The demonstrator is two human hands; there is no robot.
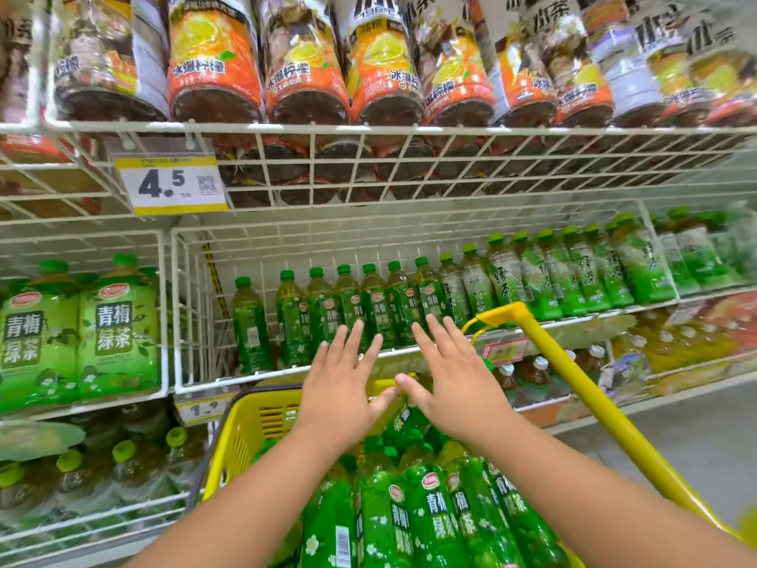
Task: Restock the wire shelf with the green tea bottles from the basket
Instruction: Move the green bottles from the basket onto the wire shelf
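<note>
A yellow basket [254, 424] sits low in the middle, filled with several green tea bottles [426, 522] lying on their sides. Behind it, the white wire shelf [286, 375] carries a row of the same green tea bottles [352, 309] standing upright, with a gap at its left end. My left hand [344, 383] and my right hand [454, 375] hover side by side above the basket, in front of the shelf edge. Both have straight, spread fingers and hold nothing; their thumbs nearly meet.
The basket's yellow handle [573, 379] rises on the right. Large green tea bottles [78, 334] fill the compartment to the left, paler green bottles [573, 272] stand to the right. Orange-labelled bottles [303, 75] crowd the shelf above, with a 4.5 price tag [170, 184].
</note>
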